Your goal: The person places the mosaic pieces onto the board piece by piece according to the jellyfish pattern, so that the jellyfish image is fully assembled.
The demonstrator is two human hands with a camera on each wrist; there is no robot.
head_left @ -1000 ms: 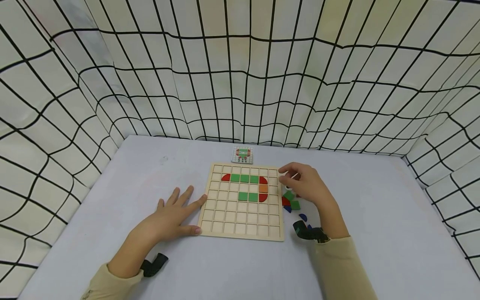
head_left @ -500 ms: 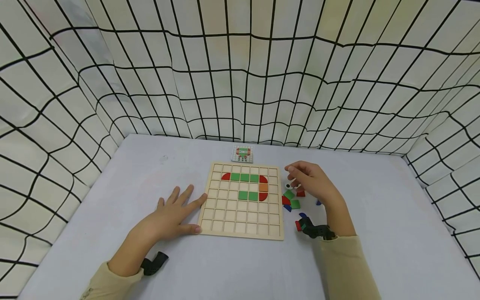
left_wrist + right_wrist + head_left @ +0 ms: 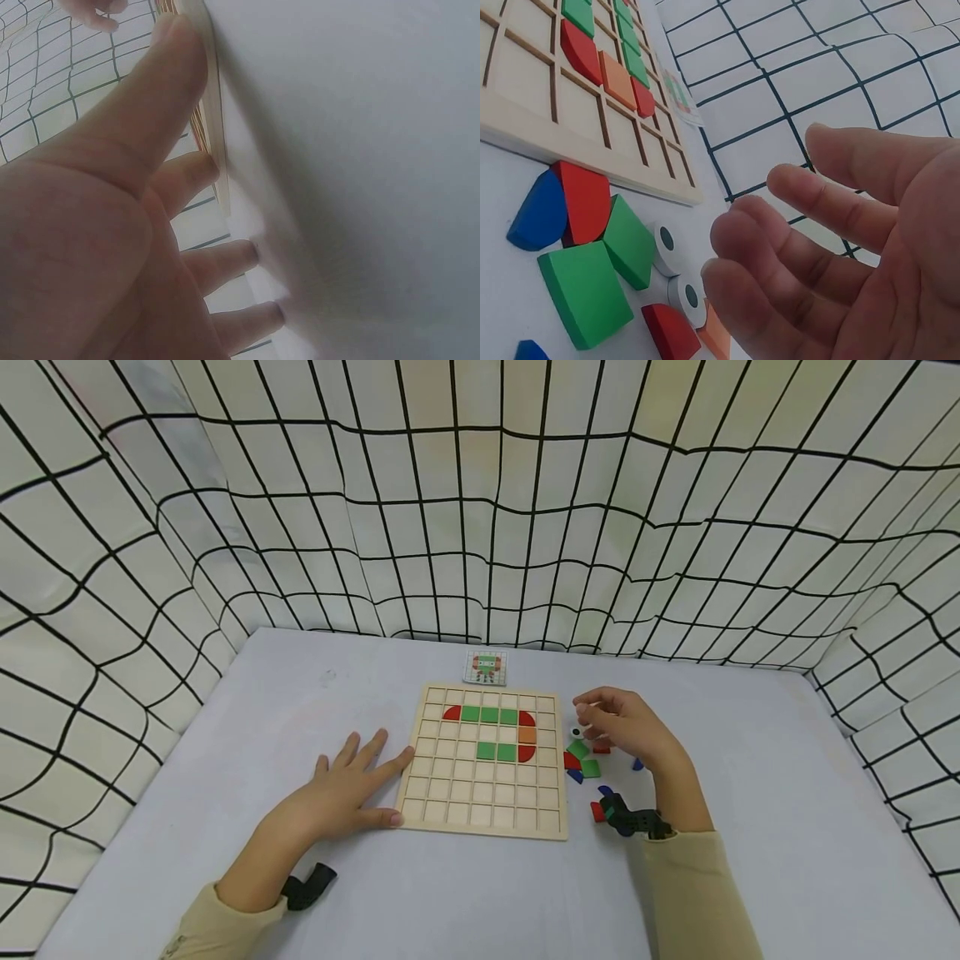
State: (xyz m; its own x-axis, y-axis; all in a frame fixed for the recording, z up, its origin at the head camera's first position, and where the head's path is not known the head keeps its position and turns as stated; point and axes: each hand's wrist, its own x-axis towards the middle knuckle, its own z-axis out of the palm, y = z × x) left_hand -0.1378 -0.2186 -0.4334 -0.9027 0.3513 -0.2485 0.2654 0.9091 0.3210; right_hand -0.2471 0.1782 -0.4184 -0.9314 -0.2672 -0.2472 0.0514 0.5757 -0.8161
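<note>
The fingers (image 3: pixel 799 191) of the right hand (image 3: pixel 628 722) are loosely bent and released, above loose pieces at the right of the head frame. The fingers of the left hand (image 3: pixel 337 797) are straight and spread; its thumb and index finger touch the left edge of the wooden board (image 3: pixel 483 791), which lies in the centre.

In the board's upper part, a row goes red, three green, red. Below its right end are an orange piece (image 3: pixel 527 735), then a red one with two green ones on its left.

In the lower left of the right wrist view, there are a blue piece (image 3: pixel 538 214), a red piece (image 3: pixel 585 202), two green pieces (image 3: pixel 586 294) and two white discs (image 3: pixel 679 296) with dark dots. Near the right wrist, other pieces are perhaps partly covered by the black strap device (image 3: pixel 630 818).

Farther out, a small patterned card (image 3: pixel 486 668) lies on the desk (image 3: pixel 772 793), behind the board. A black net (image 3: pixel 491 506) fills the upper frame.
</note>
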